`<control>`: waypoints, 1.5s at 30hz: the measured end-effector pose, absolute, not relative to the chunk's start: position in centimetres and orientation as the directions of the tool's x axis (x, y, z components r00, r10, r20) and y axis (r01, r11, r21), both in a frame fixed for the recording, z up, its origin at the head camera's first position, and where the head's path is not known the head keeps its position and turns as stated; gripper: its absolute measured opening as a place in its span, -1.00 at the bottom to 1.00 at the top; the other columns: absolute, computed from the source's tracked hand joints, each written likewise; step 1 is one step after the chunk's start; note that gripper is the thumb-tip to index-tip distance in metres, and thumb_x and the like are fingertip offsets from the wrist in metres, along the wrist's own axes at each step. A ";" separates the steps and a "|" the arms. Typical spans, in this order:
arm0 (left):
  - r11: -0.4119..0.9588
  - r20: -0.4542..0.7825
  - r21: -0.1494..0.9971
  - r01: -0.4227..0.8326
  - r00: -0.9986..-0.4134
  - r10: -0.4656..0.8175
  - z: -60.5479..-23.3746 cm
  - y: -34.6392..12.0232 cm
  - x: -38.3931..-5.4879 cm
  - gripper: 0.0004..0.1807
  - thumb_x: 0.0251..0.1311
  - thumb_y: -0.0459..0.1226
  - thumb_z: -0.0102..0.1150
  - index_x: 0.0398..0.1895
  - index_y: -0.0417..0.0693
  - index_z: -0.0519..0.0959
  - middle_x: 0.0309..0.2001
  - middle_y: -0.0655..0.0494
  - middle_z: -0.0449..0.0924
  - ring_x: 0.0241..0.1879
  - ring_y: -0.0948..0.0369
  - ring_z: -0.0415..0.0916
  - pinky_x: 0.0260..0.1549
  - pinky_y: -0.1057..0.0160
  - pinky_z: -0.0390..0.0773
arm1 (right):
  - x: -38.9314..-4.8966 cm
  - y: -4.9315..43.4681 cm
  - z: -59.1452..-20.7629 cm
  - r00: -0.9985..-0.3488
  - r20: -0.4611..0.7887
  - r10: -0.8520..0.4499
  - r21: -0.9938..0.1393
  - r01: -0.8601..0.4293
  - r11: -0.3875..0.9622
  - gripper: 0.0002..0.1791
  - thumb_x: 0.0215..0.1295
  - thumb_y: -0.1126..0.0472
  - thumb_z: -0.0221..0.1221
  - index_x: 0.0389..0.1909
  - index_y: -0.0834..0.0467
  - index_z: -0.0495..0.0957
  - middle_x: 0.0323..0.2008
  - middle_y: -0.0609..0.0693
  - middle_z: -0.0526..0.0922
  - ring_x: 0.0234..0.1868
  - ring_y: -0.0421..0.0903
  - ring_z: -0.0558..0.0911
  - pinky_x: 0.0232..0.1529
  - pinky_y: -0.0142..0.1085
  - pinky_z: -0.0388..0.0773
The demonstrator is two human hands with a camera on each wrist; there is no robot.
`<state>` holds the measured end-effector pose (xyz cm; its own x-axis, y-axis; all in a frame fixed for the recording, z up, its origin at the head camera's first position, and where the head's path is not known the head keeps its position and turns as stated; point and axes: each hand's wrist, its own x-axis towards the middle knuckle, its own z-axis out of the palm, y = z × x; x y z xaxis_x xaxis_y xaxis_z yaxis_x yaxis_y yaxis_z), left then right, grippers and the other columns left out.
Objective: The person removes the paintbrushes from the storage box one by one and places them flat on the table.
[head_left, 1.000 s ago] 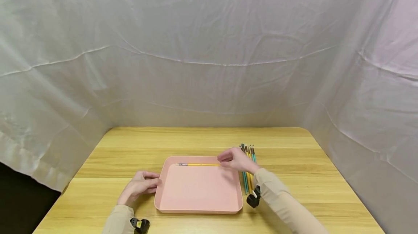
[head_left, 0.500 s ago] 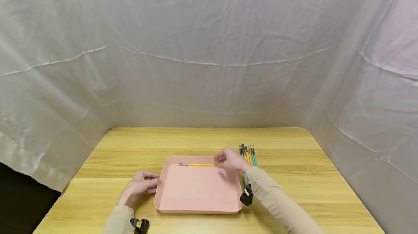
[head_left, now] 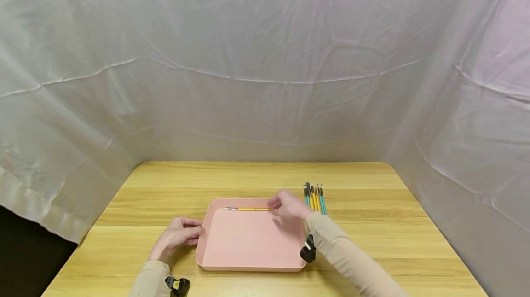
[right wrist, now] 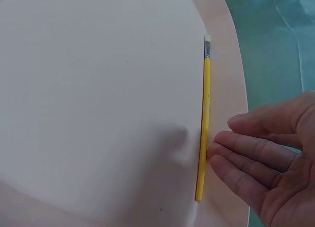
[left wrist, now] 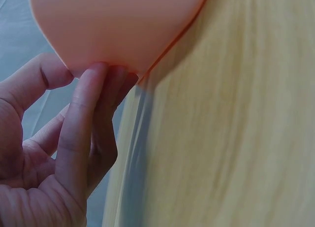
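A pink tray point(head_left: 252, 246) sits on the table with a yellow-handled paintbrush point(right wrist: 205, 104) lying inside along its far wall. At the tray's left side, my left hand point(head_left: 179, 232) holds the rim; in the left wrist view the thumb point(left wrist: 39, 79) reaches over the edge while fingers point(left wrist: 76, 123) press the outer wall. My right hand point(head_left: 287, 204) is over the tray's far right part, beside the handle end of the brush. Its fingers point(right wrist: 241, 178) are loosely extended, fingertips right at the yellow handle, and they grip nothing.
Right of the tray several paintbrushes point(head_left: 314, 198) with teal and yellow handles lie side by side, partly hidden by the right arm. The wooden table point(head_left: 381, 241) is bounded by grey cloth point(head_left: 265, 117) at the back and sides.
My right hand has slid left along the handle of the paintbrush, which keeps its place in the tray. The left hand and the tray have not moved.
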<state>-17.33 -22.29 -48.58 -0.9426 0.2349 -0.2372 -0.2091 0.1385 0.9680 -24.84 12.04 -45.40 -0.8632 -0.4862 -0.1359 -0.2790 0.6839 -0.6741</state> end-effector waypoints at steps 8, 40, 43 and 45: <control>0.142 -0.243 0.966 -0.215 -0.942 0.230 -48.5 -22.3 -17.3 -0.54 0.21 -0.43 0.25 0.06 -0.69 0.47 -0.31 0.10 0.75 -0.33 0.33 0.70 -0.30 0.39 0.75 | -25.0 11.6 -45.7 -0.870 -0.146 -0.472 -0.664 -0.267 0.698 -0.61 0.21 0.48 0.25 0.09 0.31 0.63 0.06 0.19 0.72 0.12 0.12 0.68 0.24 -0.06 0.63; 0.143 -0.246 0.966 -0.217 -0.941 0.233 -48.6 -22.2 -17.4 -0.59 0.21 -0.44 0.23 0.03 -0.67 0.50 -0.35 0.15 0.74 -0.36 0.35 0.68 -0.31 0.40 0.75 | -24.4 8.5 -47.1 -0.859 0.015 -0.512 -0.573 -0.427 0.700 -0.92 0.05 0.41 0.41 -0.44 0.20 0.73 -0.47 -0.03 0.73 -0.46 -0.26 0.49 -0.42 -0.47 0.47; 0.150 -0.248 0.964 -0.217 -0.941 0.230 -48.7 -22.2 -17.4 -0.58 0.21 -0.44 0.23 0.04 -0.67 0.50 -0.34 0.15 0.74 -0.36 0.35 0.68 -0.31 0.40 0.75 | -24.5 8.3 -47.3 -0.855 0.012 -0.518 -0.569 -0.432 0.700 -0.90 0.05 0.39 0.43 -0.54 0.17 0.71 -0.55 -0.09 0.68 -0.51 -0.27 0.43 -0.45 -0.49 0.39; 0.154 -0.249 0.964 -0.217 -0.941 0.229 -48.7 -22.2 -17.4 -0.57 0.21 -0.44 0.23 0.04 -0.67 0.50 -0.34 0.14 0.74 -0.35 0.34 0.68 -0.31 0.40 0.75 | -24.5 8.1 -47.5 -0.854 0.012 -0.521 -0.562 -0.437 0.702 -0.87 0.04 0.38 0.44 -0.57 0.14 0.70 -0.56 -0.13 0.66 -0.51 -0.28 0.43 -0.45 -0.50 0.39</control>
<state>-17.42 -22.24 -48.66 -0.9411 0.2291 -0.2487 -0.2174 0.1535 0.9639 -24.50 8.09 -47.49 -0.8535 -0.5209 0.0121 -0.4365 0.7022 -0.5624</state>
